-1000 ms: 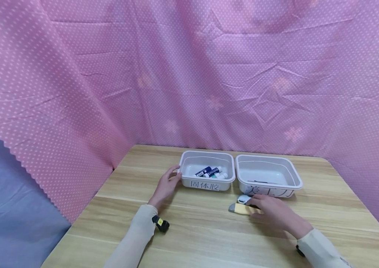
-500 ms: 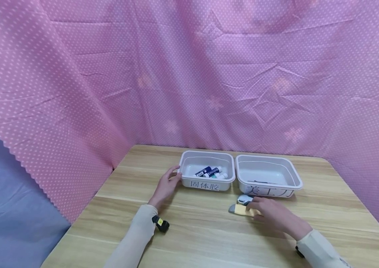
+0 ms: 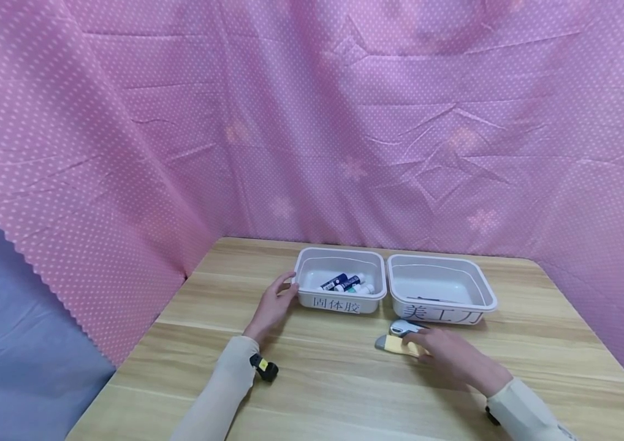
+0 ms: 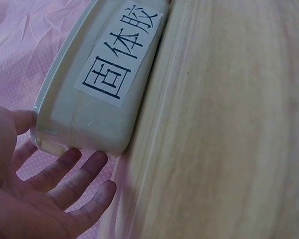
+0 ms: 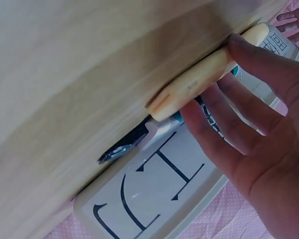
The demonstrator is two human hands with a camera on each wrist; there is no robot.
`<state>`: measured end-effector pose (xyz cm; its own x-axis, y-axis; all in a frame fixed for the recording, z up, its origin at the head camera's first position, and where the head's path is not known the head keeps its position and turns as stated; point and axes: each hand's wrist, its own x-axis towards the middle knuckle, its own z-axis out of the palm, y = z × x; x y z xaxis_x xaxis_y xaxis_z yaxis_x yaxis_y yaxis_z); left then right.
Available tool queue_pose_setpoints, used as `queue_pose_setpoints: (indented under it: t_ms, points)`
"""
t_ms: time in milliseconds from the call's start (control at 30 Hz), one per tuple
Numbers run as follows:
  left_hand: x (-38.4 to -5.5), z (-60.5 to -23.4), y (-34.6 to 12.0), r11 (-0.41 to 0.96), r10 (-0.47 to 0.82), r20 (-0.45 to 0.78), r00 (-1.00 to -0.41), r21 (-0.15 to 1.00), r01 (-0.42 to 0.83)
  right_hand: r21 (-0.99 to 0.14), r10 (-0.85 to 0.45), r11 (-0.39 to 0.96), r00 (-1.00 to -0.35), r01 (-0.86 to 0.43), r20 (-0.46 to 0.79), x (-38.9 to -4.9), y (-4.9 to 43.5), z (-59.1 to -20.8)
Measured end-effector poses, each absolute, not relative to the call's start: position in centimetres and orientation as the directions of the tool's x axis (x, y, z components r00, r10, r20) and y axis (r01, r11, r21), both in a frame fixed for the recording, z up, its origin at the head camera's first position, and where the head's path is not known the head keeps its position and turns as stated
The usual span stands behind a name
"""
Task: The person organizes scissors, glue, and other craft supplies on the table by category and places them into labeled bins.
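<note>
My right hand (image 3: 452,358) pinches a yellow utility knife (image 5: 194,82) with a grey end, low over the table, thumb on one side and fingertips on the other. Just behind it lies a second utility knife (image 3: 401,327), white and dark, partly covered by the hand. On the left, my left hand (image 3: 274,306) rests at the end of a white bin (image 3: 339,304) labelled 固体胶. Its fingers (image 4: 72,186) are spread and loosely bent, tips at the bin's wall and thumb at the rim. Several glue sticks (image 3: 349,283) lie in that bin.
A second white bin (image 3: 444,313), labelled 美工刀, stands right of the first, with a thin dark object (image 3: 433,299) at its near inner wall. Both are near the back of the wooden table (image 3: 323,380). A pink dotted curtain (image 3: 312,135) hangs behind.
My right fingers have shifted slightly toward the near side and closed on the yellow utility knife, uncovering more of the white one. My left hand has kept its place at the bin.
</note>
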<state>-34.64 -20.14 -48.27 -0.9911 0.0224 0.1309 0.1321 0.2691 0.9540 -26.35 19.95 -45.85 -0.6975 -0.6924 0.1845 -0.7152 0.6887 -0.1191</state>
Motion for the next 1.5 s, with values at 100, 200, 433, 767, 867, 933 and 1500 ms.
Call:
queue_pose_setpoints:
  t_ms: [100, 200, 433, 767, 867, 933, 1500]
  points:
    - [-34.6, -48.3, -20.1, 0.277, 0.020, 0.130, -0.991, 0.952, 0.131, -0.128, -0.689, 0.689, -0.699, -0.713, 0.189, -26.1, 19.9, -45.9]
    - [-34.6, -48.3, -20.1, 0.274, 0.022, 0.130, -0.991, 0.953, 0.131, -0.136, -0.686, 0.686, -0.698, -0.715, 0.208, -26.0, 19.8, -45.9]
    - [-34.7, -48.3, -20.1, 0.265, 0.022, 0.136, -0.990, 0.954, 0.137, -0.105, -0.665, 0.694, -0.690, -0.713, 0.286, -26.2, 19.6, -44.9]
    - [-34.7, -48.4, -20.1, 0.266, 0.021, 0.138, -0.990, 0.954, 0.138, -0.082, -0.655, 0.686, -0.663, -0.723, 0.362, -26.6, 19.0, -43.6]
    - [-34.7, -48.3, -20.2, 0.268, 0.022, 0.129, -0.991, 0.955, 0.130, -0.081, -0.652, 0.686, -0.661, -0.723, 0.372, -26.7, 18.8, -43.1]
    - [-34.6, -48.3, -20.2, 0.269, 0.024, 0.133, -0.991, 0.954, 0.134, -0.082, -0.651, 0.687, -0.662, -0.722, 0.372, -26.7, 18.7, -42.8]
    - [-34.5, -48.2, -20.0, 0.262, 0.023, 0.144, -0.989, 0.954, 0.145, -0.108, -0.613, 0.688, -0.654, -0.718, 0.443, -27.7, 18.6, -41.5]
